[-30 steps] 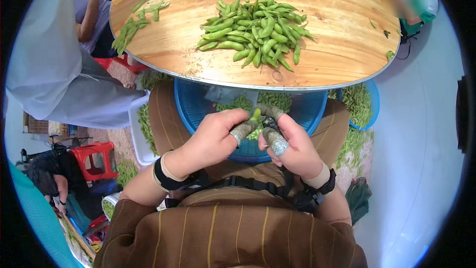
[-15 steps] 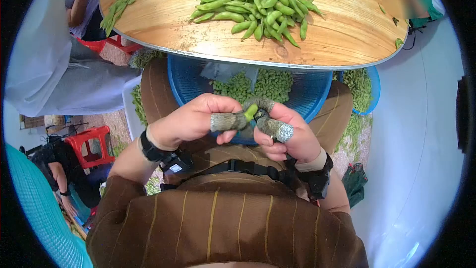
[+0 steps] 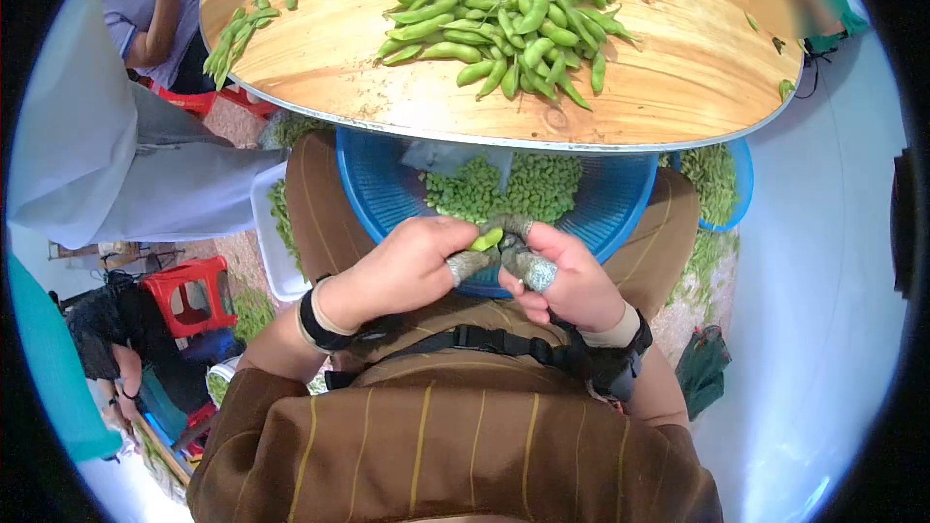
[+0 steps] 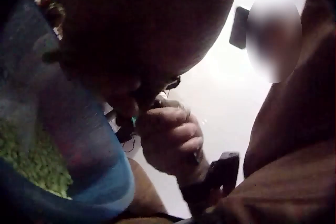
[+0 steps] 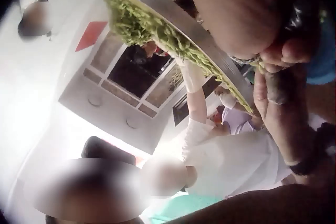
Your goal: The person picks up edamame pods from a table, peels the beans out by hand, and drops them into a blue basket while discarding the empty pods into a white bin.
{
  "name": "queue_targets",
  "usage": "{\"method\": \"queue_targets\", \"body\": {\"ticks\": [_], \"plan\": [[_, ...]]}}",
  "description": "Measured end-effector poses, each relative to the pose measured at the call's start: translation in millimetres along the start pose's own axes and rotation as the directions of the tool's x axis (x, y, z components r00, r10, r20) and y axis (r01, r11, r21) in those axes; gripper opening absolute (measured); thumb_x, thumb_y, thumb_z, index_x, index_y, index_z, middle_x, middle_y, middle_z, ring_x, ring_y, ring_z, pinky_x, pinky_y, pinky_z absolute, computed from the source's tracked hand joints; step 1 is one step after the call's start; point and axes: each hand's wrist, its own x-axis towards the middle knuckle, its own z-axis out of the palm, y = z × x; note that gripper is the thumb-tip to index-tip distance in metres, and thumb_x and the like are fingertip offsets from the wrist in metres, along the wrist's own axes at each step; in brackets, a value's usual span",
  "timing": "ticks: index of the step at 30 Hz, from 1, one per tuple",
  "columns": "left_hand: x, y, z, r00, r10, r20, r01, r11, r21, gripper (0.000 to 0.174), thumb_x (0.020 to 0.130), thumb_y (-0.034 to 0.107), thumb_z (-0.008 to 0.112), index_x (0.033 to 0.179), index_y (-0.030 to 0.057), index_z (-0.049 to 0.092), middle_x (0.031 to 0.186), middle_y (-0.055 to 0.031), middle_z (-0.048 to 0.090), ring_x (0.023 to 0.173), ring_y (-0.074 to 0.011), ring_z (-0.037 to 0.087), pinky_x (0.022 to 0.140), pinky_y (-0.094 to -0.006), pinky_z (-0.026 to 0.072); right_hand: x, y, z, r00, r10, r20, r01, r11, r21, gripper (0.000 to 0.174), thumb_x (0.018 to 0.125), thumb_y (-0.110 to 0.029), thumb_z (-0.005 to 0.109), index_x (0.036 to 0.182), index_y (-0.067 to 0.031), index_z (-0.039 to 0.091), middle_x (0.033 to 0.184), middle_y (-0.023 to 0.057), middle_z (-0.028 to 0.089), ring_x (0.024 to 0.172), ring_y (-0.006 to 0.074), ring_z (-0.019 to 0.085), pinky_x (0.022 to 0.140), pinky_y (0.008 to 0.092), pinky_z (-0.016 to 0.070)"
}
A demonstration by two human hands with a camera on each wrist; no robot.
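In the head view a green pod [image 3: 487, 239] is pinched between the wrapped thumb and finger of my left hand [image 3: 412, 266]. My right hand [image 3: 572, 281], its thumb and fingertip also wrapped, meets it at the pod's right end, with fingers curled round a small dark object [image 3: 511, 244] that is mostly hidden. Both hands are over the near rim of a blue basket [image 3: 630, 232] holding shelled green beans [image 3: 542, 186]. In the left wrist view the right hand [image 4: 170, 134] appears with curled fingers; the left wrist view is dark.
A heap of pods [image 3: 523, 24] lies on the round wooden table [image 3: 320, 48], whose metal edge overhangs the basket. A white tub [image 3: 281, 266] stands left, a blue tub [image 3: 741, 184] right. Red stools [image 3: 189, 295] and other people are at the left; a green bag [image 3: 702, 363] lies right.
Since a second ago, the hands remain together while the pod tilts and leans rightward. The head view has shifted, showing more of the beans in the basket.
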Motion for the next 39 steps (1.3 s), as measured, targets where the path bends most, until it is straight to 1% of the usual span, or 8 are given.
{"method": "queue_targets", "body": {"ticks": [2,4,8,11,19,21,35,39], "plan": [[-3.8,0.8,-2.5,0.97,-0.192,0.146,0.231,0.914,-0.335,0.019,0.089,0.019,0.058,0.087,0.0002,0.061,0.072,-0.0114,0.061,0.054,-0.0162,0.051,0.052,-0.0303,0.0401,-3.8,1.9,-4.3,0.998,0.032,0.052,-0.036,0.997,0.063,0.03,0.095,-0.007,0.042,0.124,-0.0075,0.045,0.074,-0.001,0.05,0.05,0.0037,0.039,0.042,0.0191,0.0351],[-7.0,-5.2,-1.5,0.827,-0.305,0.472,0.547,0.247,-0.8,0.031,0.093,0.027,0.054,0.088,-0.0021,0.061,0.075,-0.0118,0.064,0.052,-0.0088,0.046,0.048,-0.0242,0.0354,-7.6,2.6,-6.9,0.992,0.063,0.112,-0.082,0.982,0.17,0.033,0.095,-0.007,0.04,0.128,-0.0074,0.044,0.074,-0.0018,0.05,0.05,0.0032,0.038,0.042,0.0186,0.0339],[-7.0,-2.3,7.5,0.812,-0.268,0.519,0.526,-0.053,-0.849,0.034,0.096,0.03,0.049,0.095,-0.0028,0.058,0.072,-0.0104,0.061,0.05,-0.0087,0.042,0.047,-0.0217,0.0315,-12.8,3.3,-11.6,0.987,0.099,0.124,-0.128,0.958,0.255,0.035,0.093,-0.006,0.044,0.128,-0.0072,0.044,0.073,-0.0018,0.05,0.049,0.0034,0.038,0.042,0.0182,0.0328],[-3.9,-13.6,17.9,0.816,-0.389,0.429,0.559,0.336,-0.758,0.024,0.096,0.023,0.047,0.092,0.0019,0.057,0.075,-0.0044,0.06,0.057,-0.0081,0.043,0.052,-0.0216,0.0345,-2.3,15.6,-24.7,0.89,-0.369,-0.267,0.13,0.768,-0.628,0.037,0.083,-0.004,0.058,0.119,-0.0034,0.052,0.082,0.0091,0.062,0.064,0.0163,0.061,0.059,0.0296,0.0502],[8.2,3.3,9.8,0.888,-0.273,0.371,0.404,0.849,-0.342,0.023,0.088,0.004,0.039,0.107,0.0046,0.052,0.079,-0.0022,0.058,0.074,-0.0145,0.053,0.069,-0.0292,0.0452,14.9,0.7,-21.5,0.813,-0.577,0.075,0.256,0.238,-0.937,0.03,0.07,-0.008,0.066,0.096,0.0002,0.053,0.08,0.0165,0.061,0.073,0.0324,0.061,0.062,0.038,0.0489],[10.8,5.9,1.6,0.837,-0.261,0.48,0.439,0.845,-0.305,0.017,0.085,0.002,0.042,0.097,0.0027,0.054,0.077,-0.0046,0.059,0.075,-0.0163,0.053,0.071,-0.032,0.0447,16.7,0.7,-30.1,0.83,-0.517,0.209,0.345,0.181,-0.921,0.024,0.075,-0.014,0.072,0.09,-0.0016,0.059,0.071,0.012,0.056,0.064,0.0124,0.054,0.056,0.0285,0.0439],[4.7,-17.1,-7.3,0.724,0.052,0.688,0.534,0.588,-0.607,0.013,0.091,0.011,0.049,0.092,0.0021,0.059,0.081,0.0017,0.057,0.075,-0.0079,0.048,0.069,-0.0228,0.04,23.9,0.5,-35.4,0.925,-0.3,0.232,0.364,0.53,-0.766,0.026,0.075,-0.023,0.073,0.078,-0.0029,0.057,0.061,0.0101,0.054,0.053,0.0123,0.047,0.05,0.0293,0.0416],[5.5,-15.6,-0.7,0.694,0.047,0.719,0.637,0.425,-0.643,0.017,0.093,0.017,0.053,0.094,0.0018,0.06,0.082,0.002,0.058,0.073,-0.0059,0.047,0.064,-0.0201,0.0366,22.7,-1.6,-42.5,0.981,0.019,0.192,0.027,0.971,-0.236,0.025,0.08,-0.027,0.072,0.085,-0.0055,0.06,0.065,-0.0019,0.056,0.053,0.0036,0.049,0.045,0.0196,0.0371]]}}
